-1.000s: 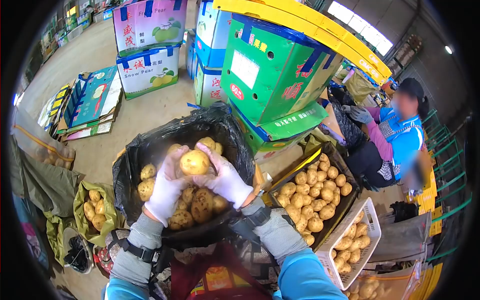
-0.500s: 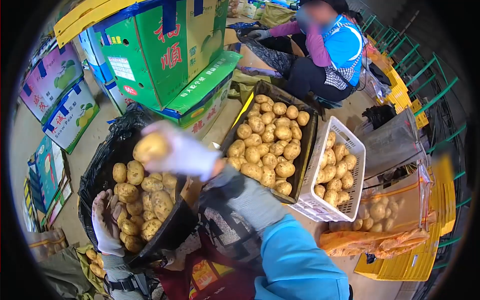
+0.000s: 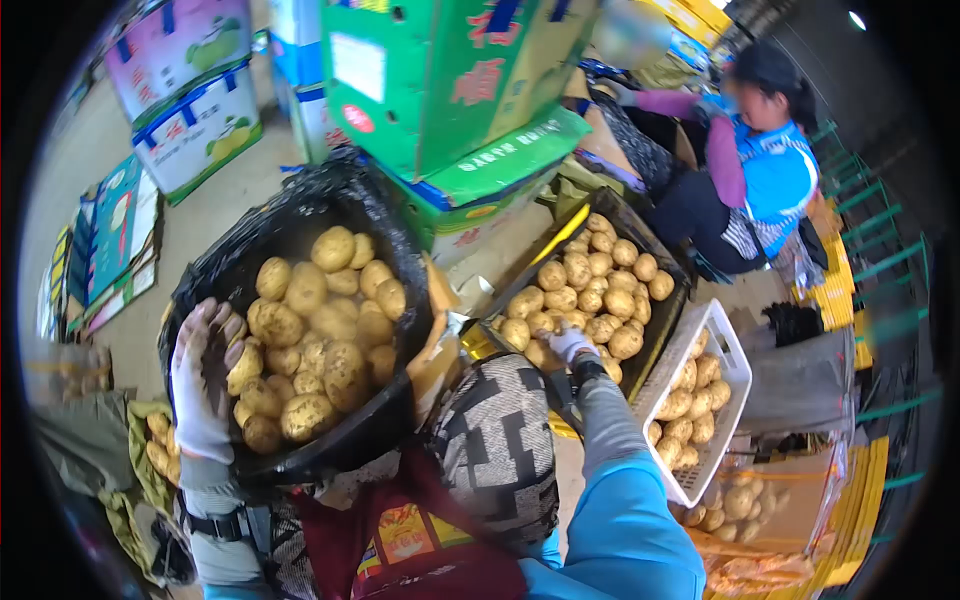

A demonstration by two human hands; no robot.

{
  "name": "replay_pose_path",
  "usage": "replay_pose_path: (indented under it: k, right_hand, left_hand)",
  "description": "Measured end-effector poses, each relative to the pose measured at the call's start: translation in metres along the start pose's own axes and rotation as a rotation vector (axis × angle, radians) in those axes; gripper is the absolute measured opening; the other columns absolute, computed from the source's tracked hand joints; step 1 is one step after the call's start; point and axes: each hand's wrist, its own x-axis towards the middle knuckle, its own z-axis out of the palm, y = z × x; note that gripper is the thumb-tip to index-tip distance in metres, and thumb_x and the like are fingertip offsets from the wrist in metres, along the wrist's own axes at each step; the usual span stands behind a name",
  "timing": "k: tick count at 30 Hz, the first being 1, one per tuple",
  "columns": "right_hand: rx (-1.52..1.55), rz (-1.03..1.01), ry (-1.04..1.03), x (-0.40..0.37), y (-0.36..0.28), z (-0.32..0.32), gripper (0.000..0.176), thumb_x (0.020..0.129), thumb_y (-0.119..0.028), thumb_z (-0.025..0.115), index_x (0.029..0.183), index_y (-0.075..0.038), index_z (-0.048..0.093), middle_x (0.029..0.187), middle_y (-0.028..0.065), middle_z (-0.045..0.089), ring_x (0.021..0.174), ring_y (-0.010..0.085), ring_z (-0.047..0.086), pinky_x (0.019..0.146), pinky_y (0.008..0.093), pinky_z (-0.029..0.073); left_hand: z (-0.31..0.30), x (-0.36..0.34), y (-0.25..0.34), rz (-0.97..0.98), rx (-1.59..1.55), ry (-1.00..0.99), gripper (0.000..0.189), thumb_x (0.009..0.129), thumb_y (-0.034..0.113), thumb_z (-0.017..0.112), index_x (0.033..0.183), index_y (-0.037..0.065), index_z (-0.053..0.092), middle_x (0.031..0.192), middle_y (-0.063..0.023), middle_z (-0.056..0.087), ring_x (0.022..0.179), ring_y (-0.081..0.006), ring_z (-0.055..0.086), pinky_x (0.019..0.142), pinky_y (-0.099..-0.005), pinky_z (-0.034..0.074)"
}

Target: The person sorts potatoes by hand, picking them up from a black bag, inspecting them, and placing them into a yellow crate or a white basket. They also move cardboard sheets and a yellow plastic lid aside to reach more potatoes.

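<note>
A seated person (image 3: pixel 765 195) in a blue top with purple sleeves is at the upper right, beyond the crates. Green cartons (image 3: pixel 440 95) are stacked at the top middle, and to their left a white pear carton (image 3: pixel 195 145) sits under a pink one (image 3: pixel 180 50). A round tub (image 3: pixel 335 190) lined with glossy black plastic stands in front of the green stack. To its right is a dark crate (image 3: pixel 672 320) with a yellow strip along its left edge, and just beside that a white slatted basket (image 3: pixel 738 370). The left grip (image 3: pixel 205 380), in a pale glove, is at the tub's left side, fingers wide and gently curved, nearest to the potatoes along that edge. The right grip (image 3: pixel 572 343), gloved too, reaches down to the near edge of the dark crate, against a potato (image 3: pixel 543 356); I cannot tell whether its fingers are closed on it. Smallest are the potatoes: heaped in the tub, large and small mixed, spread across the dark crate, and piled in the white basket.
</note>
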Motion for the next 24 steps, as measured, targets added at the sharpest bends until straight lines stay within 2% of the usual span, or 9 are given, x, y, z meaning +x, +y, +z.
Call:
replay_pose_path:
  k: [3, 4, 6, 8, 11, 16, 18, 20, 24]
  right_hand:
    - [0.211, -0.237, 0.241, 0.025, -0.005, -0.035, 0.087, 0.087, -0.06, 0.057, 0.151, -0.007, 0.032, 0.146, 0.0281, 0.041, 0.136, 0.0393, 0.042, 0.113, 0.0415, 0.034]
    - [0.247, -0.336, 0.33, 0.031, -0.02, -0.047, 0.08, 0.09, -0.05, 0.061, 0.149, -0.004, 0.034, 0.148, 0.026, 0.041, 0.137, 0.0368, 0.041, 0.113, 0.0406, 0.033]
    - [0.563, -0.67, 0.152, -0.03, -0.092, -0.084, 0.058, 0.096, -0.023, 0.06, 0.146, -0.002, 0.039, 0.143, 0.0194, 0.049, 0.132, 0.0271, 0.048, 0.109, 0.0353, 0.039]
    - [0.553, -0.873, 0.033, -0.089, -0.162, -0.11, 0.051, 0.096, -0.013, 0.06, 0.143, -0.001, 0.043, 0.138, 0.016, 0.053, 0.126, 0.0228, 0.052, 0.105, 0.0324, 0.042]
    - [0.404, -1.147, -0.15, -0.189, -0.269, -0.098, 0.046, 0.096, -0.017, 0.061, 0.137, 0.0, 0.049, 0.134, 0.0157, 0.057, 0.122, 0.0227, 0.055, 0.103, 0.0327, 0.044]
    - [-0.116, -1.212, -0.713, -0.237, -0.394, 0.042, 0.056, 0.097, -0.037, 0.059, 0.138, -0.001, 0.049, 0.121, 0.0146, 0.064, 0.115, 0.0227, 0.059, 0.1, 0.0305, 0.045]
    - [-0.572, -1.145, -0.567, -0.258, -0.44, 0.098, 0.085, 0.085, -0.064, 0.059, 0.138, 0.001, 0.048, 0.126, 0.0215, 0.062, 0.117, 0.0337, 0.059, 0.099, 0.0387, 0.046]
    - [-0.737, -1.113, -0.559, -0.266, -0.47, 0.15, 0.072, 0.084, -0.062, 0.058, 0.12, 0.0, 0.064, 0.12, 0.0228, 0.065, 0.107, 0.036, 0.064, 0.093, 0.0438, 0.048]
    - [-0.592, -1.238, -0.472, -0.208, -0.482, 0.279, 0.077, 0.076, -0.06, 0.068, 0.123, 0.002, 0.062, 0.124, 0.0227, 0.063, 0.113, 0.0334, 0.062, 0.096, 0.0391, 0.049]
  left_hand:
    - [-0.023, -0.001, 0.002, 0.046, -0.089, 0.202, 0.026, 0.096, 0.023, 0.061, 0.121, 0.014, 0.058, 0.115, -0.0052, 0.063, 0.104, -0.0188, 0.061, 0.089, -0.0315, 0.047]
    - [-0.021, -0.003, 0.007, 0.075, -0.087, 0.351, 0.007, 0.094, 0.013, 0.063, 0.099, 0.016, 0.059, 0.091, 0.0007, 0.062, 0.082, -0.0126, 0.059, 0.075, -0.0282, 0.048]
    - [-0.018, -0.006, 0.019, 0.122, -0.13, 0.462, 0.02, 0.089, 0.005, 0.062, 0.081, 0.016, 0.049, 0.074, 0.0043, 0.051, 0.063, -0.0086, 0.046, 0.064, -0.0274, 0.043]
    - [-0.033, -0.001, 0.02, 0.168, -0.155, 0.43, 0.018, 0.088, 0.004, 0.062, 0.083, 0.014, 0.048, 0.074, 0.0019, 0.052, 0.064, -0.0108, 0.05, 0.068, -0.0273, 0.046]
    - [-0.035, -0.001, 0.034, 0.083, -0.103, 0.444, 0.014, 0.09, 0.007, 0.06, 0.103, 0.011, 0.057, 0.107, -0.0044, 0.064, 0.102, -0.0183, 0.062, 0.088, -0.0338, 0.048]
    - [-0.042, -0.003, 0.051, 0.166, -0.226, 0.476, 0.027, 0.096, 0.018, 0.055, 0.122, 0.01, 0.057, 0.121, -0.006, 0.063, 0.11, -0.0193, 0.06, 0.093, -0.0352, 0.047]
    - [-0.05, -0.001, 0.055, 0.162, -0.308, 0.475, 0.028, 0.098, 0.021, 0.054, 0.123, 0.008, 0.057, 0.119, -0.0069, 0.064, 0.107, -0.0192, 0.062, 0.09, -0.0332, 0.049]
    - [-0.055, 0.001, 0.057, 0.147, -0.362, 0.509, 0.028, 0.099, 0.02, 0.053, 0.123, 0.008, 0.057, 0.118, -0.0075, 0.064, 0.106, -0.0191, 0.064, 0.088, -0.0319, 0.051]
    - [-0.051, 0.006, 0.069, 0.127, -0.404, 0.537, 0.03, 0.099, 0.018, 0.053, 0.125, 0.005, 0.055, 0.118, -0.0102, 0.064, 0.105, -0.0191, 0.065, 0.085, -0.0302, 0.053]
